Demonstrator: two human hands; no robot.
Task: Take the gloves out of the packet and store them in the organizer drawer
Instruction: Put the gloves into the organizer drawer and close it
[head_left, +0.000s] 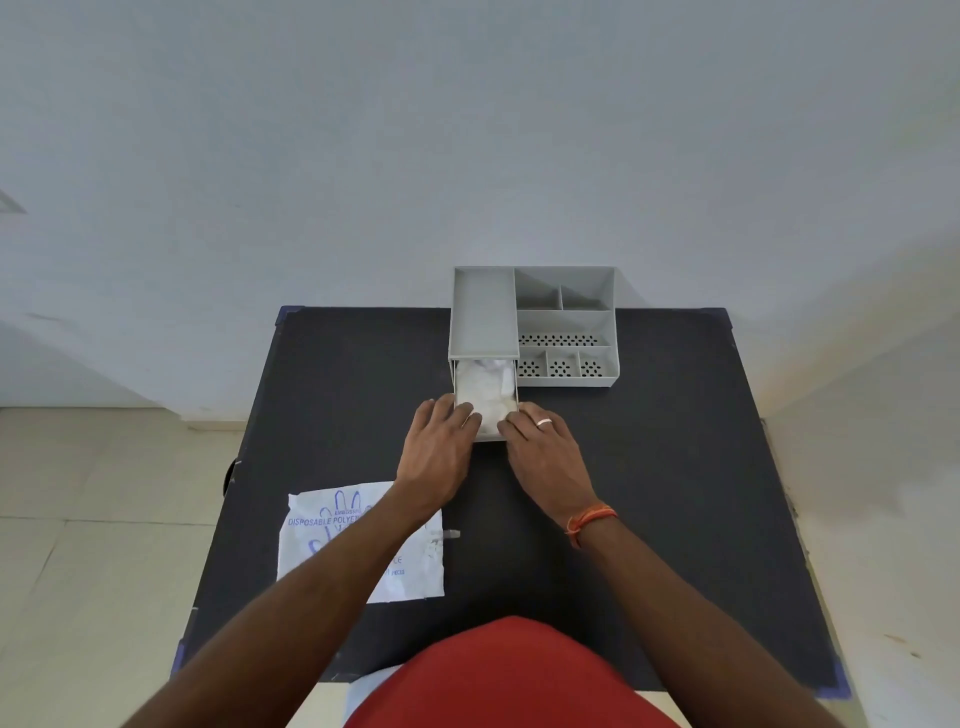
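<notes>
Both hands, left (441, 436) and right (540, 441), fingers curled, press polyethylene gloves (485, 387) into the pulled-out drawer (511, 392); springy film between them could snag on closing.

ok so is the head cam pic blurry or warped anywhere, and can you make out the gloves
Head view: wide-angle warp bends the table edges outward; lighting is soft and even, no hard glare. The gloves in the open drawer wash out into a pale, detailless mass; packet print is legible only where the left forearm does not cover it.
</notes>
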